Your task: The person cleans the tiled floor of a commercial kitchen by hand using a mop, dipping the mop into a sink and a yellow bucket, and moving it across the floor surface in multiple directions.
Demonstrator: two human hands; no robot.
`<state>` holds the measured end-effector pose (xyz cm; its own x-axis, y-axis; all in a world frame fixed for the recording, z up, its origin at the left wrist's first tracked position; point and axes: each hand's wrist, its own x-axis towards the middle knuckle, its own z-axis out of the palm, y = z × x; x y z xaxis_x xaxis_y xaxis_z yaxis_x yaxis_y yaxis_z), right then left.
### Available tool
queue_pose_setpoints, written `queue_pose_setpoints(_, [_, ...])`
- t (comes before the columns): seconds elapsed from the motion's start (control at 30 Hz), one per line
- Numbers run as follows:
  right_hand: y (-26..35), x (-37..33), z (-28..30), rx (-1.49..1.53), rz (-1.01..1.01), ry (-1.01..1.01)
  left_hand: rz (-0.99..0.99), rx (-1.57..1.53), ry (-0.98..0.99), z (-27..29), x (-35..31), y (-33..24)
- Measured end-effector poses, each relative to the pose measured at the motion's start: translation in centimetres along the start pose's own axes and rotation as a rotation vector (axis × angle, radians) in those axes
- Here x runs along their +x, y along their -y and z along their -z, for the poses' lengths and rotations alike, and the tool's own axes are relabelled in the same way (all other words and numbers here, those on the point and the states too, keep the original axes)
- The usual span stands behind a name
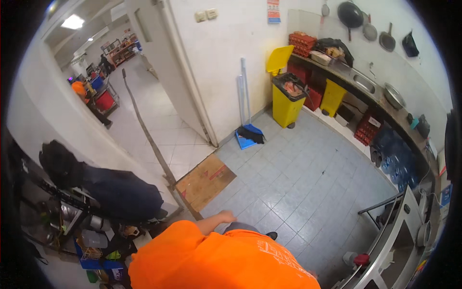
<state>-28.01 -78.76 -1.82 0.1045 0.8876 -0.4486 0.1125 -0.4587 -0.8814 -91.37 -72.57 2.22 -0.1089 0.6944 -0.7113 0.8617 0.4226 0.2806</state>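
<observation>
My left hand [224, 216] is held low in front of my orange shirt [216, 260], over grey trousers [240, 226]. Its fingers are too small and turned away to make out, and no held thing shows. My right hand is out of sight, behind my torso or beyond the picture. The thing nearest my left hand is a flat brown cardboard sheet [206, 182] on the floor at the doorway. Beyond it, a blue dustpan [249, 140] with a dark brush head on it leans at the wall, its two pale handles upright.
Ahead stands a yellow bin [287, 108], lid raised. A counter with a sink [364, 83] curves along the right, with water bottles [394, 159] and red crates [368, 126] beneath. Nearer right is a metal appliance [402, 241]. Dark clothing [122, 192] hangs left; another person [79, 90] is through the doorway.
</observation>
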Motion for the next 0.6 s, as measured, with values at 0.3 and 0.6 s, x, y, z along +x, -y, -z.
queue_pose_setpoints(0.3, [19.1,18.8,2.6,0.243,-0.343,-0.135,-0.006,-0.122,0.171,6.9,13.9,-13.5])
queue_pose_setpoints(0.6, [11.7,19.4,6.4,0.360,-0.581,-0.362,-0.144,-0.324,0.452,7.1,36.5,-24.0])
